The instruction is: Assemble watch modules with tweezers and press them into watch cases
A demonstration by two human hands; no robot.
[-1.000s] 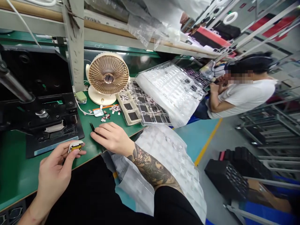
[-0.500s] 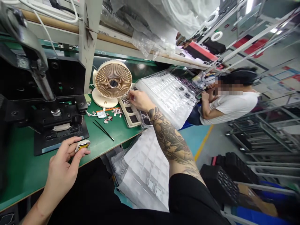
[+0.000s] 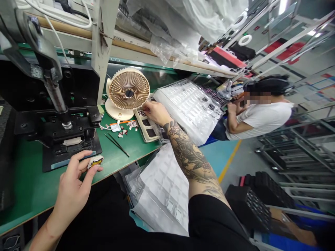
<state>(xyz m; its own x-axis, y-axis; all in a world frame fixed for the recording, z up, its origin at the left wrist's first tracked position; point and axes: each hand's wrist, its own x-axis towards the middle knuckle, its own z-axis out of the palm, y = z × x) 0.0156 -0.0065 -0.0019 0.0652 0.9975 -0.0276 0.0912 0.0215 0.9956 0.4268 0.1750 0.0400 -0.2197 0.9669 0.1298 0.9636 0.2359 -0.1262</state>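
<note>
Head | left fingers point(image 3: 90, 176): pinching casing point(image 3: 95, 161) | right fingers point(image 3: 151, 107): curled, at tray point(image 3: 143, 130)

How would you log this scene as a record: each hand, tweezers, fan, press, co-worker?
Left hand: pinches a small white-cased device, yellow inside showing
Right hand: fingertips at the far compartment of the beige parts tray; grip unclear
Black tweezers: lying on the green bench
Desk fan: upright, beside the tray's far end
Black press: left of the fan
Co-worker: background, white T-shirt
</note>
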